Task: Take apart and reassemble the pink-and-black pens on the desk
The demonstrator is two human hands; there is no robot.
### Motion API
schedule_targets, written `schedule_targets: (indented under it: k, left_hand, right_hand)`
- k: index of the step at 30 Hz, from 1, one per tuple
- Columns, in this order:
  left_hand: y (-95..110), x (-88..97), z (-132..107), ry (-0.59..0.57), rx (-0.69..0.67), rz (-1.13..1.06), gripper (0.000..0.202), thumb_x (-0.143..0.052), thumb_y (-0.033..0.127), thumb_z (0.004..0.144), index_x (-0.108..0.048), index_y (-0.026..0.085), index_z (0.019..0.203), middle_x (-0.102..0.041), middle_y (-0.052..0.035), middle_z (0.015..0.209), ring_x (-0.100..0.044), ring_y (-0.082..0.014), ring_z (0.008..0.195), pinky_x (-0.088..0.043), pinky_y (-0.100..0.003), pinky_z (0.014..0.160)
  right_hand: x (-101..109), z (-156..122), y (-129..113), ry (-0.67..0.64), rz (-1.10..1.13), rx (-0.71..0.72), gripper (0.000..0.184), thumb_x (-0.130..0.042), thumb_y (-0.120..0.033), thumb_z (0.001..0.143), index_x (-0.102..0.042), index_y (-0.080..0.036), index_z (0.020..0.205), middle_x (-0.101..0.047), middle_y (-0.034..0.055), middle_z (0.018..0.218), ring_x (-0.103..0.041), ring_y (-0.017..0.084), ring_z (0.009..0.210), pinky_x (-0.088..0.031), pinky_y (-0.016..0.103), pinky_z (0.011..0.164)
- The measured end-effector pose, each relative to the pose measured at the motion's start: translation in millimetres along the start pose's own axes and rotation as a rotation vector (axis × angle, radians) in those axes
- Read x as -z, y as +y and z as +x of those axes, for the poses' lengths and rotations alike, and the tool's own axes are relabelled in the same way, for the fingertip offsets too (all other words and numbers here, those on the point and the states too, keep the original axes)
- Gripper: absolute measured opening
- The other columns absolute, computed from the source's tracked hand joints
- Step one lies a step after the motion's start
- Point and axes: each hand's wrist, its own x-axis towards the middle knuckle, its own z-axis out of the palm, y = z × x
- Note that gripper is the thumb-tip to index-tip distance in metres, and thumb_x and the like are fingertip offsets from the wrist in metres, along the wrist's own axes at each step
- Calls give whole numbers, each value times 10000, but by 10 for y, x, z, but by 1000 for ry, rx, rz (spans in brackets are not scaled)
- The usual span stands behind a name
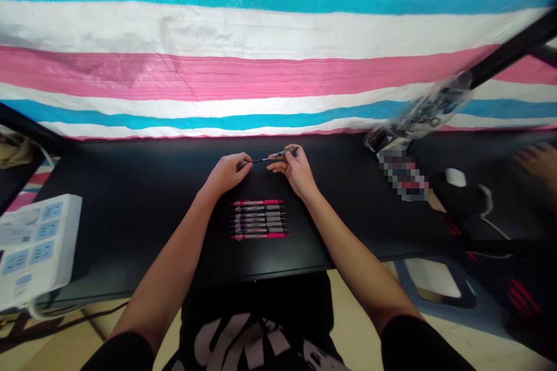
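Observation:
Over the black desk, my left hand (230, 171) is closed in a pinch on the dark end of a pen; its fingers hide most of that end. A thin refill (260, 160) shows in the space between my hands, running to the grey pen barrel (282, 153). My right hand (299, 171) pinches that barrel between thumb and index finger, its lower fingers loosely stretched toward the left. Nearer to me lies a neat row of several pens, with a red pen (257, 203) at the far side, grey pens (261, 219) between, and another red pen (261, 236) at the near side.
A white power strip (65, 243) stands at the left. To the right are a blurred clear plastic bag (422, 113), a pixelated object (402, 175), a white mouse (455, 177) and another person's hand (539, 160). A striped sheet (261, 78) hangs behind the desk (130, 214).

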Motion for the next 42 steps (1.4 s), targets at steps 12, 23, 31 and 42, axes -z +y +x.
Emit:
schedule_targets:
  k: [12, 23, 31, 42]
  left_hand:
    - [47, 9, 5, -22, 21, 7, 143, -606, 281, 951, -712, 190, 985, -677, -10, 741, -587, -151, 632, -416, -280, 634]
    - [34, -2, 2, -6, 13, 2, 138, -606, 286, 953, -702, 193, 989, -668, -3, 733, -589, -152, 638, -415, -276, 635]
    - [40, 2, 1, -9, 10, 10, 132, -605, 282, 951, -697, 193, 980, -649, 1, 711, -571, -150, 617, -399, -275, 628]
    - [123, 3, -12, -45, 32, 30, 178, -554, 294, 981, -705, 199, 976, -648, -4, 698, -565, -154, 612, -364, -278, 618]
  right_hand:
    - [4, -9, 0, -44, 53, 19, 411, -642, -550, 926, -353, -291, 1060, -786, 7, 981, -779, 170, 740, -557, 253, 628]
    - [23, 8, 29, -32, 70, 25, 402, -678, -535, 910, -393, -291, 1055, -792, -4, 947, -762, 159, 700, -548, 252, 592]
    - [22, 9, 37, -37, 53, 23, 405, -672, -543, 909, -396, -291, 1065, -791, 7, 968, -767, 167, 717, -552, 261, 600]
    - [0, -11, 28, -36, 38, 67, 389, -666, -541, 920, -402, -294, 1064, -791, 5, 984, -759, 155, 701, -545, 253, 602]
